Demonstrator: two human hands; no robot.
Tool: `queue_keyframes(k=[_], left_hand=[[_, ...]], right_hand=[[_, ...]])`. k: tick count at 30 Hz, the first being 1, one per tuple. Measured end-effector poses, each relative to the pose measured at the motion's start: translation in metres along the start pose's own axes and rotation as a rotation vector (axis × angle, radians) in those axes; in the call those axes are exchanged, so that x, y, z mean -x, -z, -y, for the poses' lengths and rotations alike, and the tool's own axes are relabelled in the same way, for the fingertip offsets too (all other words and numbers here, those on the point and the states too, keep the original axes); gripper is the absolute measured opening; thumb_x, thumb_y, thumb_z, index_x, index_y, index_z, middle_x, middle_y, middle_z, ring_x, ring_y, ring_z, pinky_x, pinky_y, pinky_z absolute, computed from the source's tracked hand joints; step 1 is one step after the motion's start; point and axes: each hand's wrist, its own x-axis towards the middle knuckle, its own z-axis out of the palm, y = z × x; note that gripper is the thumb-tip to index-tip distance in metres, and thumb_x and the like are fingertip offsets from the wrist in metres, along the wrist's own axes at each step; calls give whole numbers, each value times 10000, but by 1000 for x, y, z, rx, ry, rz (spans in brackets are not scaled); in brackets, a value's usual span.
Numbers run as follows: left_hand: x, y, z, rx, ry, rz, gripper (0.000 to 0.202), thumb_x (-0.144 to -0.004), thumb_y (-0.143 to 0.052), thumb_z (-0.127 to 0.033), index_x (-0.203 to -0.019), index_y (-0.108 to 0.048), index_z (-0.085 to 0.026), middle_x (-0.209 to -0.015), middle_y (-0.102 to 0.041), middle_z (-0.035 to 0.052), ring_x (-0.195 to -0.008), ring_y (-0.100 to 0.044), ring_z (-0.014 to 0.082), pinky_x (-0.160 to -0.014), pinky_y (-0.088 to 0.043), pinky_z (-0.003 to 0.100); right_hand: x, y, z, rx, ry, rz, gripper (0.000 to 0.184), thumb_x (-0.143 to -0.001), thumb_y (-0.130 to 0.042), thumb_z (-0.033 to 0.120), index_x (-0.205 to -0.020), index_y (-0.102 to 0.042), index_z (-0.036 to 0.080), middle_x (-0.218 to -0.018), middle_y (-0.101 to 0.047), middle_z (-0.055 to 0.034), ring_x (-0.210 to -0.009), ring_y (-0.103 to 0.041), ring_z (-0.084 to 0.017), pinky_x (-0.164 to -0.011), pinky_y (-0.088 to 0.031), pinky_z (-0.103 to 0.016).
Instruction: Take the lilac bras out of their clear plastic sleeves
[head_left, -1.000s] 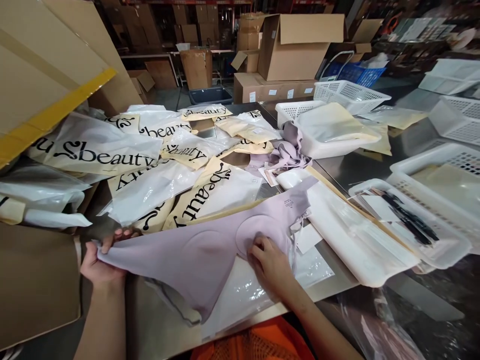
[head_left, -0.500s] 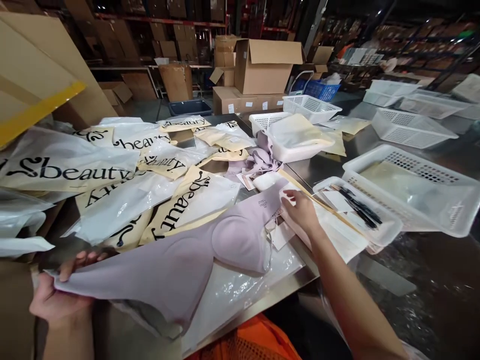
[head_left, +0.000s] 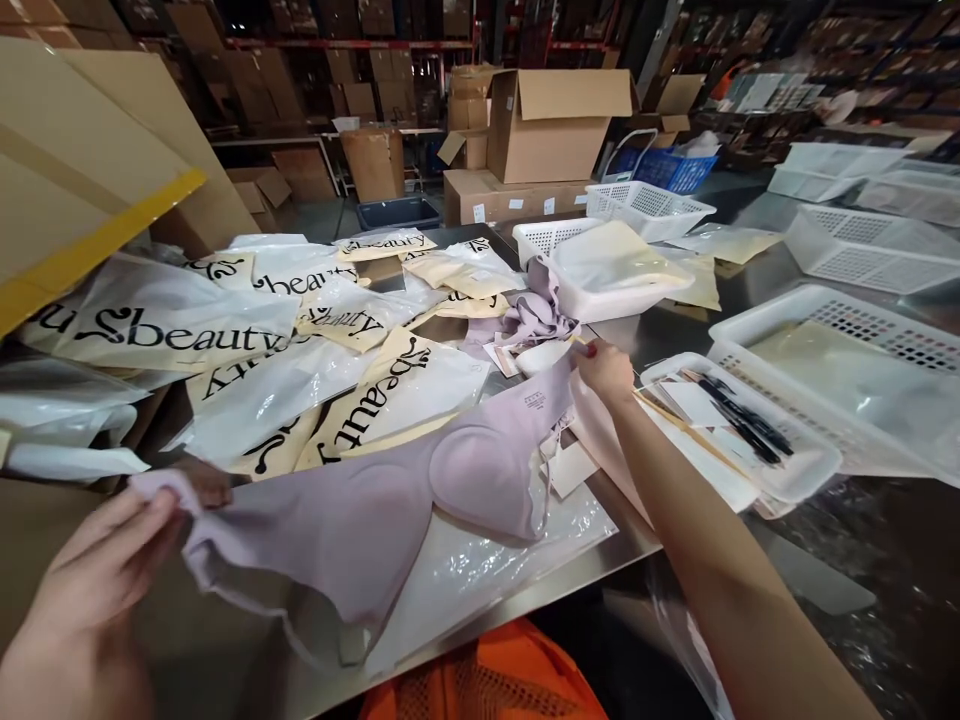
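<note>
Stretching from lower left to upper right across the near edge of the metal table (head_left: 570, 575), a lilac bra (head_left: 390, 500) is held taut at both ends, its long axis slanting away toward the right. The fabric is smooth, matte and seamless, with two rounded moulded cups, the right one bulging clearly. It lies partly on a crinkled clear plastic bag (head_left: 480, 580).

The near end is pinched by the left hand (head_left: 97, 590), whose fingers are closed on the strap tip, the palm turned up and the wrist low at the table's edge. The far end is gripped by the right hand (head_left: 604, 370), closed on the fabric, with the forearm extended straight out over the table.

Just beyond the right hand, a shallow white tray (head_left: 795, 475) holding black pens is seen. Further back, glossy cream and white printed bags (head_left: 300, 340) are heaped, overlapping. White perforated baskets (head_left: 832, 330) and brown cardboard boxes (head_left: 555, 125) are seen beyond.
</note>
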Motion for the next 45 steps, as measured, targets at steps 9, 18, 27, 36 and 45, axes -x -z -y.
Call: queue_keyframes(k=[9, 18, 27, 36, 45], left_hand=[[-22, -228, -63, -349, -4, 716, 318, -773, -677, -321, -555, -510, -161, -524, -431, -31, -509, -393, 107, -516, -325, 242], [-74, -157, -18, -188, 190, 420, 476, -638, -730, -408, -979, -680, -80, -967, -689, 134, -790, -644, 210, -714, -539, 333], [-35, -114, 6, -75, 109, 303, 710, -475, -798, -703, -921, -728, -154, -1060, -715, 116, -957, -651, 266, -830, -511, 354], [2, -45, 27, 210, 96, -28, 599, -491, -863, -627, -838, -726, -157, -950, -743, 92, -956, -679, 262, -950, -520, 360], [-2, -37, 79, 325, 355, -6, 664, -429, -871, -638, -872, -739, -162, -989, -739, 123, -1021, -674, 289, -914, -570, 308]], right_hand=[[92, 44, 87, -430, 483, -66, 224, -850, -541, 242, -979, -592, 66, -813, -567, 4, -665, -467, 50, -631, -290, -8], [157, 30, 29, -490, 926, 389, 476, -900, -546, 462, -1202, -601, 97, -1084, -573, -42, -789, -589, 33, -704, -520, -39], [222, -111, 25, 109, 1275, 456, 693, -829, -544, 71, -1467, -460, 327, -1449, -302, -54, -1446, -251, -313, -1240, -33, -610], [134, -43, 59, -720, 628, 690, 747, -966, -296, 661, -1271, -552, 29, -1018, -586, -129, -882, -623, -73, -805, -567, -158], [95, 0, 54, -1322, 323, 539, 1126, -683, -641, 840, -1460, -343, 80, -1179, -544, -132, -916, -626, -95, -854, -587, -177]])
